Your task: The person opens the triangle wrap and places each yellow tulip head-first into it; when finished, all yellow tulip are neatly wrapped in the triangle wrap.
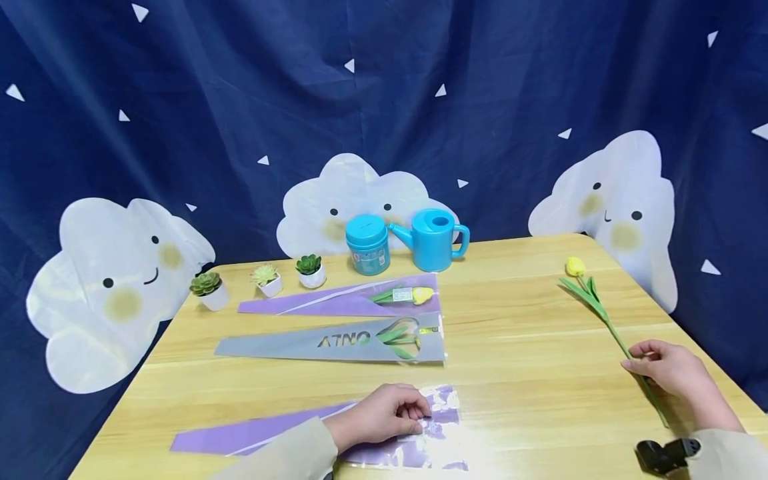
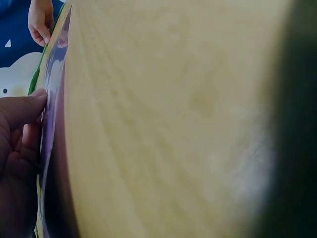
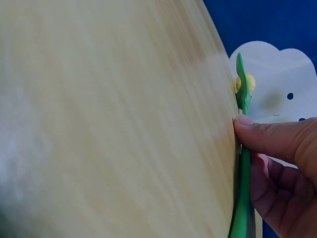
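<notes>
On the front of the table lies a purple flower sleeve with a clear film end. My left hand is over that clear end, its fingers curled, and pinches the film between thumb and fingers. In the left wrist view the thumb lies against the shiny film. At the right, my right hand pinches the green stem of a yellow artificial tulip between thumb and fingertips. Its bloom points to the far side. The stem runs past the thumb in the right wrist view.
Behind lie a grey sleeve marked ONLY and another purple sleeve, each with a tulip inside. Small potted succulents, a blue lidded tub and a blue watering can stand along the back edge. A dark patterned curtain hangs behind.
</notes>
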The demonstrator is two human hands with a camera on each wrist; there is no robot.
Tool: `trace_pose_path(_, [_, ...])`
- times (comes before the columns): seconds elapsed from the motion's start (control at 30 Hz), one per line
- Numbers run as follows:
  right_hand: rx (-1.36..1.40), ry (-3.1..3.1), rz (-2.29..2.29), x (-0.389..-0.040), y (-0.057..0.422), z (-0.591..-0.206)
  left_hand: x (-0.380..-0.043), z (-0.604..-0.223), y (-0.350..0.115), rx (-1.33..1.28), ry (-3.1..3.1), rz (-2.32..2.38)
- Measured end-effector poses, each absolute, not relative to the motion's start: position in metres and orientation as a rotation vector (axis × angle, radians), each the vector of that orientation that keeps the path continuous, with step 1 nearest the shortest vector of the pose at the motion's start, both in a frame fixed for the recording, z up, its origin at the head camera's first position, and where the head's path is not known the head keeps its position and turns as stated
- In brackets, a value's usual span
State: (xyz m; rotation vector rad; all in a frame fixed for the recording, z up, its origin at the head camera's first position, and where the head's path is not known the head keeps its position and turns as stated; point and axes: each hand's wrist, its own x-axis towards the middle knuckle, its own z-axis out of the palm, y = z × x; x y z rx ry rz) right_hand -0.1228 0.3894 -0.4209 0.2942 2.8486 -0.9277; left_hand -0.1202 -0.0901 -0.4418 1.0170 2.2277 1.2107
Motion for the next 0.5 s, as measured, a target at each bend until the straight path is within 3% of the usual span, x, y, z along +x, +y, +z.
trace_pose_path(0.5, [0.312,2.847,-1.011,-0.123,0.381,-0.419,-0.133,-0.442,-0.093,1.244,2.429,0.960])
